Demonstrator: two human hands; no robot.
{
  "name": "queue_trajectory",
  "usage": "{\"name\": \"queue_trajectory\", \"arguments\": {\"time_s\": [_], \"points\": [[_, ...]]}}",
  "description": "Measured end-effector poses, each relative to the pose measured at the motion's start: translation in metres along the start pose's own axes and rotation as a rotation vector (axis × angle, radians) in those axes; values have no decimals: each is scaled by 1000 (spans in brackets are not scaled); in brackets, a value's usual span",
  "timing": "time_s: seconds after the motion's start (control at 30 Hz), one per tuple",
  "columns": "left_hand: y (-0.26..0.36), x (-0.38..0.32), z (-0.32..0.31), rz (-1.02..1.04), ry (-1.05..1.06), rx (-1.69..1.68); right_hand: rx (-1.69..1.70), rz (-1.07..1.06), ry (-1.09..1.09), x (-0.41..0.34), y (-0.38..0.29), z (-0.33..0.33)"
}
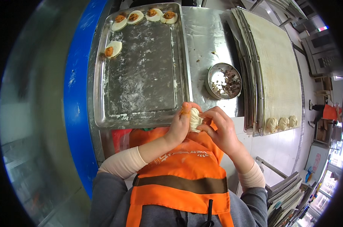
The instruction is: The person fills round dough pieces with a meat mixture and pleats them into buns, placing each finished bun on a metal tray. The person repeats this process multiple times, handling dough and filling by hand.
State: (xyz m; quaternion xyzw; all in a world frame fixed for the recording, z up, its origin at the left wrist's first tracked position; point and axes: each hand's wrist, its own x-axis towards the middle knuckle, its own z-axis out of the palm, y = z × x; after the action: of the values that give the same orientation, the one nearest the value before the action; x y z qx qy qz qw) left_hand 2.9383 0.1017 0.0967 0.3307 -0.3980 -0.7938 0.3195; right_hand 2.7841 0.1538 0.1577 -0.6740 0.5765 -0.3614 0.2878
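A pleated dough bun [195, 120] rests in my left hand [182, 122], near the front right corner of the tray. The fingertips of my right hand [220, 126] pinch the bun's right side, where its pleats gather. The floury metal tray [143, 68] holds several flat dough rounds topped with orange-brown filling, along its far edge and at its left, such as one dough round [114, 48]. To the right of the tray stands a round metal bowl [224, 81] with dark chopped bits in it. Orange filling smears my left thumb.
A stack of mesh-lined racks [276, 62] stands at the right, with three pleated buns [284, 123] at its near edge. A blue strip [76, 85] runs left of the tray. More stacked racks [287, 198] are at lower right. A person in orange [330, 112] is far off at right.
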Motion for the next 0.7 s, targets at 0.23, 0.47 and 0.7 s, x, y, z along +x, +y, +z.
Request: {"name": "queue_trajectory", "arguments": {"time_s": [0.23, 0.47, 0.7], "points": [[3, 6, 14, -176, 32, -239, -319, -263, -4, 0, 9, -4], [8, 15, 17, -259, 41, -268, -436, -329, -126, -1, 11, -13], [-10, 31, 16, -230, 114, -248, -319, -267, -92, 7, 22, -21]]}}
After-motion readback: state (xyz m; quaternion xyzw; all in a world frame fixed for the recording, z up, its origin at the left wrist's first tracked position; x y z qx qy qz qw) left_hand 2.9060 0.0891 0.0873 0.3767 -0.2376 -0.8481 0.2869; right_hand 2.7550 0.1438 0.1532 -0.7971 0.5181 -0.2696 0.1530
